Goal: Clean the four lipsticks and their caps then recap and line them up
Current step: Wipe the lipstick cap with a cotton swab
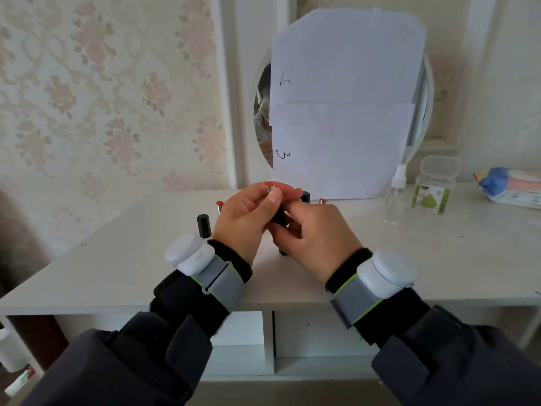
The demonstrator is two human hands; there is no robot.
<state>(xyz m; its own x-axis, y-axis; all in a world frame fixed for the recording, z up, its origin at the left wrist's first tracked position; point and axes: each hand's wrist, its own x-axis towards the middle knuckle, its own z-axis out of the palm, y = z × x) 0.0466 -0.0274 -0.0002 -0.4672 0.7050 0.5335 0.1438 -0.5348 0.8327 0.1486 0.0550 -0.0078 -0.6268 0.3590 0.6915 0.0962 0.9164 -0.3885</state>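
I hold one uncapped lipstick (pixel 270 200) upright above the middle of the white bench (pixel 409 259), both hands closed around it. My left hand (pixel 246 218) grips the upper part, thumb pressed on the shiny silver collar, with the flat red-orange tip showing just above my fingers (pixel 275 196). My right hand (pixel 316 238) pinches the black base from the right and below.

On the bench behind my hands stand other pieces: a black cap (pixel 204 226) upright at the left, a second uncapped lipstick (pixel 220 207) with a red tip just beyond it, another black cap (pixel 305 197) peeking past my right hand, and a third red-tipped lipstick (pixel 323 201) to its right. Something small and black sits on the bench under my right hand, mostly hidden.

Far right stand a clear spray bottle (pixel 395 197) and a green-labelled plastic box (pixel 434 189).
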